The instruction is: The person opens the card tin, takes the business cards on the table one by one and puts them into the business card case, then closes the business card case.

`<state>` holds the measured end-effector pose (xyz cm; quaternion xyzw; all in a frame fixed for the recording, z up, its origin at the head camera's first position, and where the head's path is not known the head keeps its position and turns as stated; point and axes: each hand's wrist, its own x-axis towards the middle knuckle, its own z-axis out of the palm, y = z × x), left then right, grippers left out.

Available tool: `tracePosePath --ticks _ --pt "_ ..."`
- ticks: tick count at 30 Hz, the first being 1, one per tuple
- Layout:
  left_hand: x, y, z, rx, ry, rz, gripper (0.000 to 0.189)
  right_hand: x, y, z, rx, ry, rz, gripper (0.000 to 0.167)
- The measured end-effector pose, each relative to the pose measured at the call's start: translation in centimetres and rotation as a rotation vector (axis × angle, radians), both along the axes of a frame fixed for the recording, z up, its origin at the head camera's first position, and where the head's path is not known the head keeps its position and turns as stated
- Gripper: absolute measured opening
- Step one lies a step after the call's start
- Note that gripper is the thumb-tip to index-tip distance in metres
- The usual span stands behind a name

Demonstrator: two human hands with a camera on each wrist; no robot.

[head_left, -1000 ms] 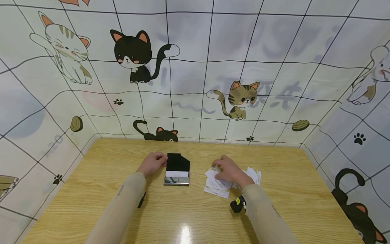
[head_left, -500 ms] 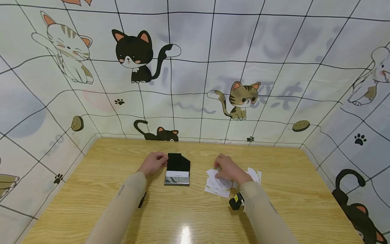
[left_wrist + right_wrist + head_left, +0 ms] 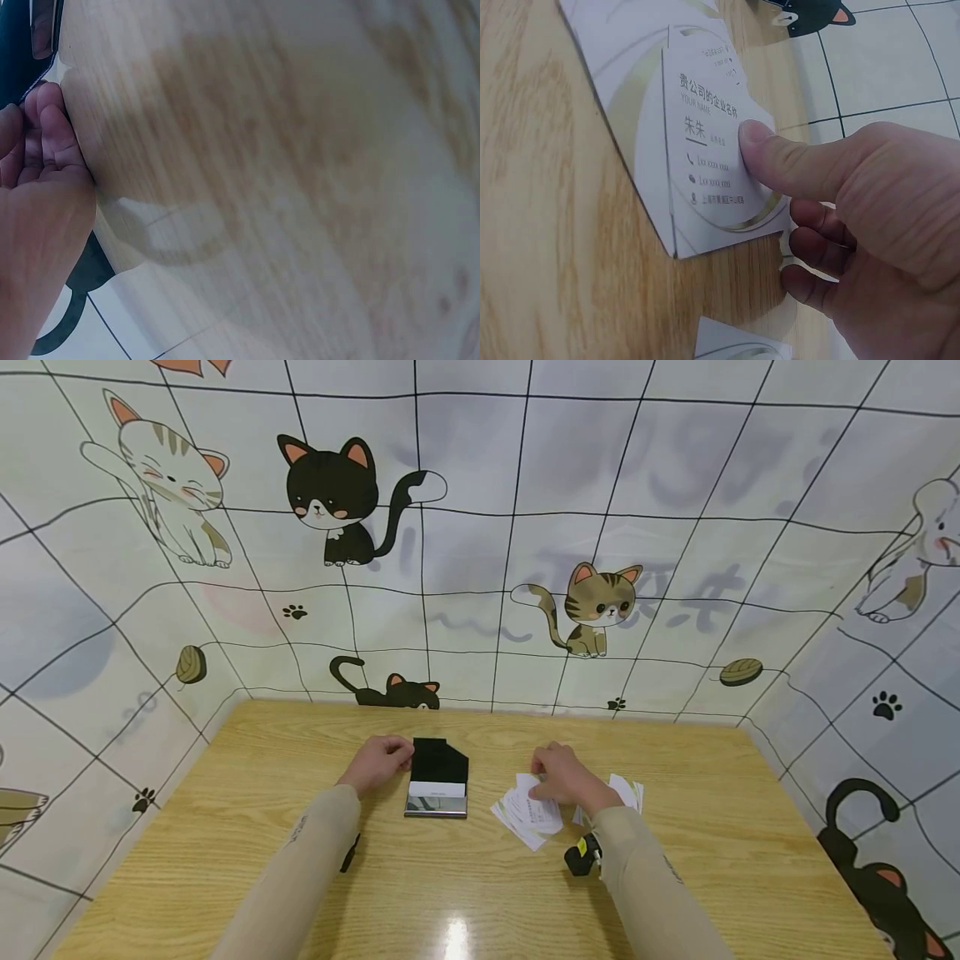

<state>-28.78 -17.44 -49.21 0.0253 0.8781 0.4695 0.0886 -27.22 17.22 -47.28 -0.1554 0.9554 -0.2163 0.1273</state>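
The case [image 3: 438, 762] lies flap-open on the table [image 3: 457, 893], flap toward the wall [image 3: 472, 610], w/ a white card [image 3: 437, 790] showing above its shiny near part. L hand [image 3: 377, 762] is at the case's left edge, thumb & fingertips pinched on the flap's side. R of the case, a strip of table separates its right edge from the loose cards [image 3: 525, 814], a fanned pile w/ corners poking toward the case. R hand [image 3: 564, 775] is clamped on that pile's far-right edge: thumb flat on the printed top card, fingers curled below. Farther R of the case, past the R hand, sits a 2nd pile [image 3: 628, 792], partly hidden by the wrist. Beyond the case, a narrow band of table runs to the wall; on its near side the table stretches much wider, btwn both sleeves [image 3: 306, 852].
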Motion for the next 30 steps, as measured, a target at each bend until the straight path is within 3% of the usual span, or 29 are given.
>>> tracePosePath --ticks 8,21,30 --pt "0.0 0.0 0.1 0.005 0.012 -0.005 0.021 -0.1 0.4 0.1 -0.042 -0.022 -0.026 0.028" --pt "-0.2 0.0 -0.1 0.017 -0.004 0.004 0.02 -0.5 2.8 0.3 -0.311 -0.107 -0.037 0.006" --pt "-0.1 0.1 0.0 0.016 0.0 0.005 0.019 -0.4 3.3 0.5 -0.274 -0.066 -0.111 0.014"
